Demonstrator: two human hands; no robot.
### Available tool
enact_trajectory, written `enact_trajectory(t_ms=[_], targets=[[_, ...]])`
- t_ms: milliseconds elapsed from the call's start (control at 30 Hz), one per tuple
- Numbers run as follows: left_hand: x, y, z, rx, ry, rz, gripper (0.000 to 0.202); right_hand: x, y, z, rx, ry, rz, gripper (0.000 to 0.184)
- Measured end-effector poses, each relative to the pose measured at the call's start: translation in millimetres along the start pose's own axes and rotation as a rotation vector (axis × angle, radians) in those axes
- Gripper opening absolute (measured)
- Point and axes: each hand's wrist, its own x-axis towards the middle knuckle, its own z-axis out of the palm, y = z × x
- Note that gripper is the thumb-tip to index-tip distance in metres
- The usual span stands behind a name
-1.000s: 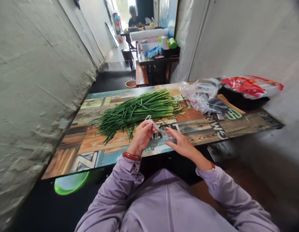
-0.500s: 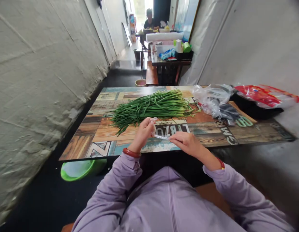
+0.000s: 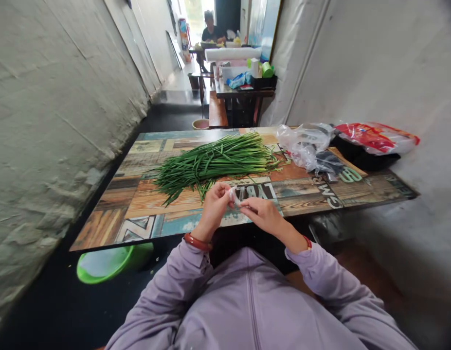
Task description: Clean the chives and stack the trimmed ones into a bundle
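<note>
rough, pale walls [image 3: 57,97] flank a narrow room, and across it stands a tabletop [image 3: 294,192] printed like patchwork planks with bold lettering. a large heap of long green stalks [image 3: 214,160] lies on it, leafy tips toward the left, paler ends toward the right. just in front of the heap, above the near edge, the left hand [image 3: 215,201] has its grip pinched narrow on a small piece of clear plastic [image 3: 233,195]. the right hand [image 3: 264,214] comes in from the other side, its grip narrow too, fingertips pinching the plastic's lower end. a reddish-brown bangle [image 3: 198,242] circles the left wrist. to the right of the stalks sits a crumpled clear bag [image 3: 303,138], with pale green looped handles [image 3: 350,174] near it and a red-and-clear packet [image 3: 378,136] on a black container [image 3: 367,156]. below the left end, a bright green basin [image 3: 92,280] shows. farther back, a white roll [image 3: 232,53] and a blue packet [image 3: 239,80] rest on another tabletop [image 3: 225,91]; beyond it sits a person [image 3: 211,34] in dark clothing.
</note>
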Motion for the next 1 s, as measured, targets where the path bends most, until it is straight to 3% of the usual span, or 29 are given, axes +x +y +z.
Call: enact_trajectory(t_ms=[100,167,233,300,400,500,600,700,800,833,933,1000], targets=[[4,-4,-1.8,0.280,0.001,0.119,0.012,4,-18,-11,-0.126,-0.069,-0.129,0.023],[2,-3,-0.6,0.479,-0.114,0.235,0.011,13,-18,-21,-0.126,-0.048,-0.139,0.023],[-4,-1,2.0,0.532,-0.238,0.309,0.011,23,-8,-25,-0.036,0.037,-0.092,0.020],[-10,1,4.1,0.453,-0.273,0.316,0.010,26,5,-20,0.068,0.114,0.029,0.017],[-14,0,3.4,0.257,-0.167,0.228,0.014,17,14,1,0.167,0.149,0.172,0.016],[-10,-6,-2.7,0.170,0.012,0.160,0.014,2,1,19,0.155,0.129,0.086,0.019],[-5,-12,-9.7,0.279,0.108,0.172,0.011,-3,-21,17,0.135,0.072,-0.058,0.023],[-6,-15,-11.8,0.291,0.040,0.124,0.011,5,-29,4,0.137,0.133,-0.051,0.022],[-11,-14,-9.8,0.172,-0.017,0.067,0.013,13,-22,-1,0.195,0.268,0.102,0.019],[-13,-13,-9.3,0.145,-0.018,0.068,0.014,14,-18,1,0.233,0.276,0.152,0.027],[-17,-7,-10.6,0.092,-0.024,0.066,0.018,12,-5,18,0.350,0.122,0.191,0.056],[-19,-5,-13.4,0.078,-0.019,0.053,0.019,8,1,30,0.383,0.038,0.195,0.046]])
